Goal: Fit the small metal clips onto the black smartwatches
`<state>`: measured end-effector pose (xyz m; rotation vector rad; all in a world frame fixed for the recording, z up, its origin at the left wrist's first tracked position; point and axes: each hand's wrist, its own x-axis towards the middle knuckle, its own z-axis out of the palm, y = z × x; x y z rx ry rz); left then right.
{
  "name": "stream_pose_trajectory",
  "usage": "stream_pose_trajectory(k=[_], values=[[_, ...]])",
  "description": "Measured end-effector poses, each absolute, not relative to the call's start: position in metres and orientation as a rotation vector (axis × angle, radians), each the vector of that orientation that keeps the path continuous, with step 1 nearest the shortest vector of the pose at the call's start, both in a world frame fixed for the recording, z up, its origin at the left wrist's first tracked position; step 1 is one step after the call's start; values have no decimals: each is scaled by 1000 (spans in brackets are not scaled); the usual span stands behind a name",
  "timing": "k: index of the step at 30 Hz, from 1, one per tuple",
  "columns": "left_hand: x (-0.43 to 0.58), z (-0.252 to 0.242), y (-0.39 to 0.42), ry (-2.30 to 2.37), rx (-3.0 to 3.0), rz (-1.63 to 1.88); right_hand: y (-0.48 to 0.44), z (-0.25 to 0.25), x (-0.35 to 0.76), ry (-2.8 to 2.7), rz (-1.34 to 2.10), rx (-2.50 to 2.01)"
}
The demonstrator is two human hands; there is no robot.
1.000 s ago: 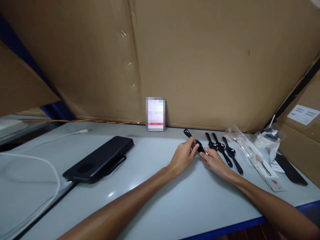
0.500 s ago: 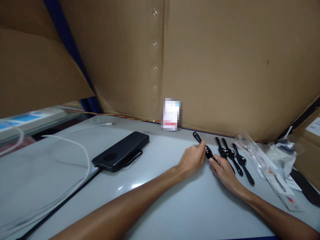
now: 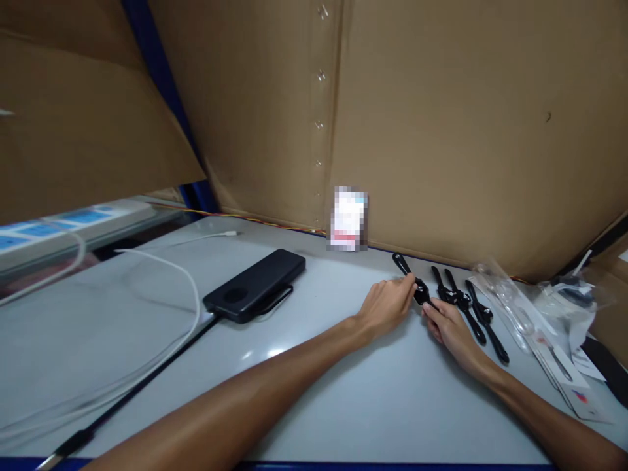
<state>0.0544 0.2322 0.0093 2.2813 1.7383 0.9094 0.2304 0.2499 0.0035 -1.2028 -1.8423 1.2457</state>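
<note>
Both my hands meet on a black smartwatch (image 3: 415,281) that lies flat on the pale table (image 3: 314,392) near the cardboard wall. My left hand (image 3: 390,304) pinches the watch's body from the left, fingers curled on it. My right hand (image 3: 449,327) holds the near strap end from the right, fingers closed on it. Two more black watches (image 3: 466,307) lie in a row just right of my hands.
A black power bank (image 3: 255,284) with a black cable sits to the left, beside white cables (image 3: 161,327). Clear plastic bags and paper packaging (image 3: 540,320) lie at the right. A small white card (image 3: 349,219) leans on the cardboard wall (image 3: 441,131) behind.
The view has swung left, so everything sits further right in the picture. My hands stay on the same watch at the same spot on the table.
</note>
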Motion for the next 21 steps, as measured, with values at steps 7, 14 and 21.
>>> stream_pose_trajectory(k=[7, 14, 21], values=[[60, 14, 228, 1752, 2334, 781, 250, 6, 230, -1859, 1234, -1195], [56, 8, 233, 1711, 2185, 997, 249, 4, 230, -1915, 1211, -1196], [55, 7, 236, 1674, 2066, 1112, 248, 7, 230, -1915, 1205, -1198]])
